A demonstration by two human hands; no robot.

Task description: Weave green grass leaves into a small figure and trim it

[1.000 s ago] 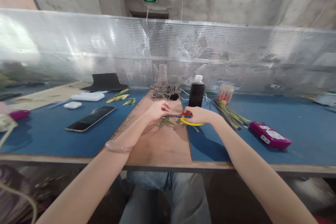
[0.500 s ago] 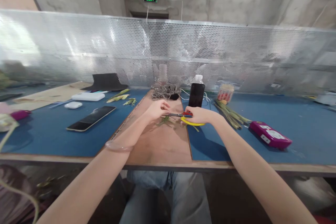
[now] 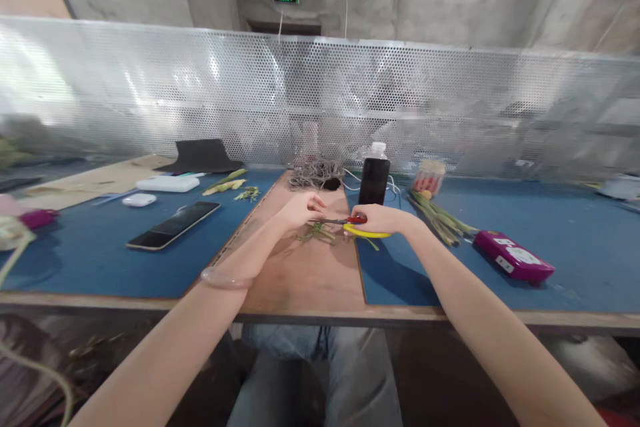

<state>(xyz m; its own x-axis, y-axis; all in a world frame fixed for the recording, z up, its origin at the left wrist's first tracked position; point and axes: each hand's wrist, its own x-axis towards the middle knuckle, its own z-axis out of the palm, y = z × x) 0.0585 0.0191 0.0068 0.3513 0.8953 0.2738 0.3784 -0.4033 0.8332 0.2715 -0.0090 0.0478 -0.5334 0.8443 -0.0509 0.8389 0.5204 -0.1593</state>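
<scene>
My right hand (image 3: 379, 217) grips a pair of scissors (image 3: 367, 233) with yellow and red handles. Their dark blades point left and reach to the fingertips of my left hand (image 3: 301, 209). The fingers of that left hand are pinched together at the blade tips; whatever they hold is too small to make out. Below the blades, cut green stem pieces (image 3: 319, 233) lie on the brown board (image 3: 300, 280). Another green scrap (image 3: 373, 245) rests under the scissor handles.
Behind my hands are a tangle of grey cord (image 3: 315, 175) and a dark bottle (image 3: 375, 177). At right lie a stem bundle (image 3: 440, 217), a jar (image 3: 429, 177) and a magenta box (image 3: 514, 256). A phone (image 3: 175, 225) and white case (image 3: 139, 200) are at left.
The scissor blades look closer together than before. More green pieces show on the board beneath them. Both hands stay in nearly the same place.
</scene>
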